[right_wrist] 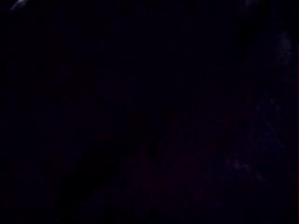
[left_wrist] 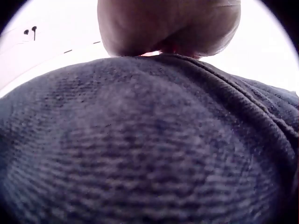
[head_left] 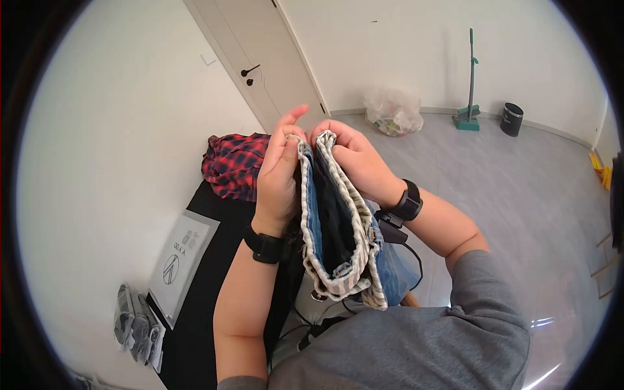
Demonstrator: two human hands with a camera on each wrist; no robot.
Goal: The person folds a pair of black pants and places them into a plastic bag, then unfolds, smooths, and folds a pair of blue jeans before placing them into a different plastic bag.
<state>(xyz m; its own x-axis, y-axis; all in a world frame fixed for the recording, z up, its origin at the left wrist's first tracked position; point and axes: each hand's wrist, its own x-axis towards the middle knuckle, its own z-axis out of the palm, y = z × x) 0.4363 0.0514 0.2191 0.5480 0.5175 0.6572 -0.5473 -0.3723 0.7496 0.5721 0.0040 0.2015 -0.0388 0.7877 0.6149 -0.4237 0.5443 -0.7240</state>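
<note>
A pair of blue denim jeans is held up in front of the body, the opening of its waistband facing up. The waistband shows a pale striped inner side, with a dark inside between its two long edges. My left hand pinches the far left end of it, thumb on the near side and one finger sticking out. Beside it, my right hand grips the other edge with curled fingers. Denim cloth fills most of the left wrist view, below part of the hand. The right wrist view is almost black.
A red and black checked cloth lies on a black surface at left, near a printed white packet and several plastic-wrapped packs. By the back wall stand a clear bag, a green broom set and a black bin.
</note>
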